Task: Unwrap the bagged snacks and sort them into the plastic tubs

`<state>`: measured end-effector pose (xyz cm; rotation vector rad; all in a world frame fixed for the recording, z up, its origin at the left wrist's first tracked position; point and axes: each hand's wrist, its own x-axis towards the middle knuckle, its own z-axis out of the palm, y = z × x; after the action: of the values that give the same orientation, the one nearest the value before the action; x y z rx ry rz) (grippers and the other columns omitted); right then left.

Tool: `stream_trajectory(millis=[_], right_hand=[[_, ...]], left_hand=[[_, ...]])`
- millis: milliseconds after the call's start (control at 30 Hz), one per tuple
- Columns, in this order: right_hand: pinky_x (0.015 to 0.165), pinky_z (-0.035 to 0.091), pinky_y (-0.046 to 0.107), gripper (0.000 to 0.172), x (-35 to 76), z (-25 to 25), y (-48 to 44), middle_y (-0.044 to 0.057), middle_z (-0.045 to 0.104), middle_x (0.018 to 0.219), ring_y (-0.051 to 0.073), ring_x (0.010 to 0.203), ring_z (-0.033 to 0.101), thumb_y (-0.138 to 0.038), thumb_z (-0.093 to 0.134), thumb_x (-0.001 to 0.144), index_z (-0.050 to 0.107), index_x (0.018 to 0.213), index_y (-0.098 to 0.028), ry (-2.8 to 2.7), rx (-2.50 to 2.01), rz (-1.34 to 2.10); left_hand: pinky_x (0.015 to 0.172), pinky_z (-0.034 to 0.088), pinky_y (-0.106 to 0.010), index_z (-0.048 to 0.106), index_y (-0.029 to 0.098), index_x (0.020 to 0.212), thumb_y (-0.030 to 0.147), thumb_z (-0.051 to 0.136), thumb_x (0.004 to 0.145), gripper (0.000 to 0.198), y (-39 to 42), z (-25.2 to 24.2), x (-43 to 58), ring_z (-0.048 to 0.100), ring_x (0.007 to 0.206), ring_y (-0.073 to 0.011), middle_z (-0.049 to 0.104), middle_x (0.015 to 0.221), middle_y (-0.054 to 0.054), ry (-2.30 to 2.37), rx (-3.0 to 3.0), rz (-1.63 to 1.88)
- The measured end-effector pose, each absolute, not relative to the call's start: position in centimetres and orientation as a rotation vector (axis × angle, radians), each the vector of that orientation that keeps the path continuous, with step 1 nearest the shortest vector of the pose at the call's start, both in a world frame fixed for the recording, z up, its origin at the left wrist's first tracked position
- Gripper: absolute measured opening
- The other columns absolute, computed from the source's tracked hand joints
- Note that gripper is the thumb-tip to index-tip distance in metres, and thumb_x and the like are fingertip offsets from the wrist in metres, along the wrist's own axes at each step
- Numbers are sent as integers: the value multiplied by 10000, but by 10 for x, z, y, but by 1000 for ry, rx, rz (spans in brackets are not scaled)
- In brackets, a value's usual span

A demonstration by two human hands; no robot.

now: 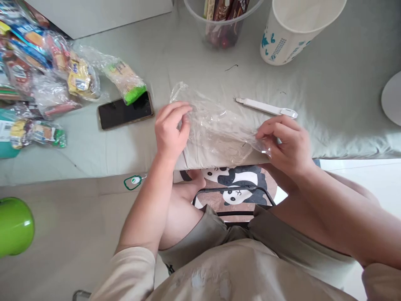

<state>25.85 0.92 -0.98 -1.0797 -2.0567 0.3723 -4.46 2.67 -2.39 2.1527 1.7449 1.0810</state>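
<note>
A clear plastic bag stretches between my two hands over the front part of the cloth-covered surface. My left hand pinches its left end, thumb against the fingers. At the bag's right end, my right hand grips the plastic between thumb and fingertips. The bag looks flat and crumpled, with only the surface showing through it. Just behind my right hand lies a white utility knife. A dark phone rests left of my left hand, and a clear wrapped pack with a green end lies partly over it.
Several wrapped snacks are piled at the left. Toward the back stand a clear plastic tub with packets inside and a large white paper cup. A white round object sits at the right edge. A green bin is on the floor.
</note>
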Motion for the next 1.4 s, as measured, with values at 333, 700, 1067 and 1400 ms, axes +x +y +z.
stream_trajectory(millis=[333, 700, 1067, 1400], right_hand=[[661, 571, 352, 290, 262, -16, 7, 37, 736, 916, 185, 774, 692, -17, 560, 880, 713, 904, -263, -2260, -905, 234], [582, 512, 281, 307, 273, -7, 10, 44, 667, 880, 137, 728, 639, 16, 525, 842, 678, 874, -248, -2202, -888, 295], [856, 428, 505, 535, 274, -5, 6, 126, 677, 1101, 321, 1070, 613, -604, 404, 1051, 806, 1013, -253, -2565, -693, 468], [737, 535, 395, 254, 241, 0, 14, 89, 764, 937, 256, 842, 706, -309, 637, 885, 684, 1113, -205, -2141, -1477, 497]], left_hand=[[929, 527, -437, 686, 233, 871, 28, 620, 745, 250, 35, -37, -76, 677, 959, -260, 704, 950, -44, 2085, 2168, 1078], [849, 511, -367, 621, 202, 779, -2, 525, 749, 227, 41, -42, -83, 648, 906, -207, 618, 894, -40, 2127, 2054, 1246], [1015, 539, -467, 711, 210, 976, 27, 446, 832, 353, 25, -22, -65, 657, 1090, -244, 615, 1063, -94, 2112, 2101, 1489], [1308, 243, -652, 458, 294, 1583, 267, 665, 938, 678, -11, -3, 16, 292, 1619, -402, 394, 1709, -120, 1677, 2313, 463]])
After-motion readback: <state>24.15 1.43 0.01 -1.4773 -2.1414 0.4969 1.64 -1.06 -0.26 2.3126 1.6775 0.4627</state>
